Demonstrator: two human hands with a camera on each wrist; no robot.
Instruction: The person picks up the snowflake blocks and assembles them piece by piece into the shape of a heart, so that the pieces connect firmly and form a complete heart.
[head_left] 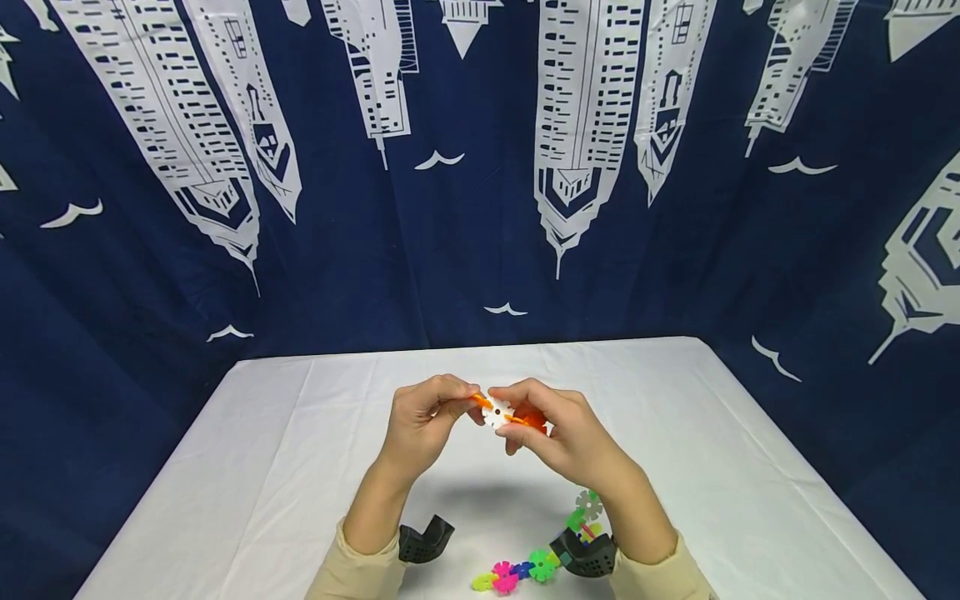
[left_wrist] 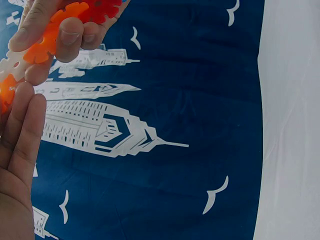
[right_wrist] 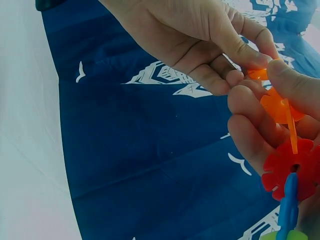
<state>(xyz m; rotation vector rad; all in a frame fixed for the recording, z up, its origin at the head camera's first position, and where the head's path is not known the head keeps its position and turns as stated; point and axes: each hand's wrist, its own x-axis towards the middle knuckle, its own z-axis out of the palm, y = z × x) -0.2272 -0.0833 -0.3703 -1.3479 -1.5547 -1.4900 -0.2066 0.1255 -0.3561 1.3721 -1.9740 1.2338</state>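
Note:
Above the white table, both hands hold a chain of notched plastic flower discs. My left hand (head_left: 423, 423) pinches an orange disc (head_left: 482, 401) at one end, between thumb and fingers. Beside it, a white disc (head_left: 496, 413) sits in the gap between the hands. My right hand (head_left: 566, 429) grips another orange disc (left_wrist: 42, 49) that joins the white one. In the right wrist view, a red disc (right_wrist: 280, 167), a blue disc (right_wrist: 288, 202) and a green disc (right_wrist: 282, 235) trail below the right fingers. The right hand hides part of the chain.
On the table (head_left: 300, 475), a second chain holds a pink disc (head_left: 505, 577), a green disc (head_left: 542, 565) and a grey disc (head_left: 588, 504); the right forearm partly covers it. Black wrist mounts (head_left: 426, 540) sit under both wrists. A navy curtain (head_left: 465, 242) with white buildings hangs behind.

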